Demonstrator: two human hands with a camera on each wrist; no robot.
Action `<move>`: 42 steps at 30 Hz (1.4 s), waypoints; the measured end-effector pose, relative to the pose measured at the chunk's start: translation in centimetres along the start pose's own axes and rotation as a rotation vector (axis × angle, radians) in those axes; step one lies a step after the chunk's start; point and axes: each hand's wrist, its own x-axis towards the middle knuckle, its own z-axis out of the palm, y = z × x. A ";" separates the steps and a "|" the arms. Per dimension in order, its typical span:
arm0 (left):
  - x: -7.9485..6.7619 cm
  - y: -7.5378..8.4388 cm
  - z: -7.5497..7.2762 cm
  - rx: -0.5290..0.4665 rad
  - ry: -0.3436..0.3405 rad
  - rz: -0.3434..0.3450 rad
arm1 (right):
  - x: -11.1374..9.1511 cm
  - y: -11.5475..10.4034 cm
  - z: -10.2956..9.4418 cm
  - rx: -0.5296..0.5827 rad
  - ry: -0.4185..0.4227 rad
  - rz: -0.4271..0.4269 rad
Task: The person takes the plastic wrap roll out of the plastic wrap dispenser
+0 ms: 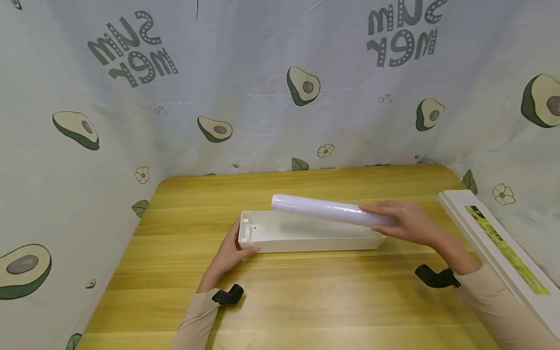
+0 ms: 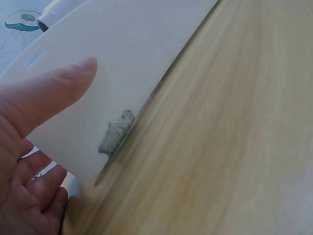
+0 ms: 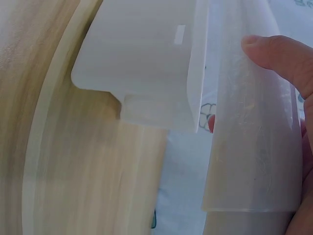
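A long white open-topped box point(image 1: 306, 244), apparently a film dispenser, sits on the wooden table. My left hand point(image 1: 228, 250) grips its left end, the thumb on the front wall and the fingers behind the end. In the left wrist view a grey putty-like patch point(image 2: 116, 132) shows low on that wall, near the thumb point(image 2: 73, 83). My right hand point(image 1: 404, 221) holds a roll of clear plastic wrap point(image 1: 315, 208) by its right end, tilted over the box with its left end higher. The right wrist view shows the roll point(image 3: 254, 137) beside the box's end point(image 3: 146, 58).
A long white lid-like piece point(image 1: 494, 238) with a green and yellow label lies along the table's right edge. Behind the wooden table point(image 1: 210, 194) and at its sides hangs a white curtain point(image 1: 262, 58) printed with avocados.
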 end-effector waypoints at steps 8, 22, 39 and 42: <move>0.0 0.1 0.0 0.002 -0.007 0.008 | -1.0 0.4 -0.2 -0.020 0.020 -0.002; 0.1 0.1 -0.1 -0.004 -0.005 0.010 | -2.1 1.1 -0.6 -0.056 0.044 0.016; 0.0 0.1 0.0 0.000 -0.012 -0.008 | -3.7 1.5 -1.1 -0.034 0.054 0.061; -0.1 0.1 0.1 0.008 -0.015 -0.013 | -4.2 1.4 -1.1 -0.031 0.042 0.080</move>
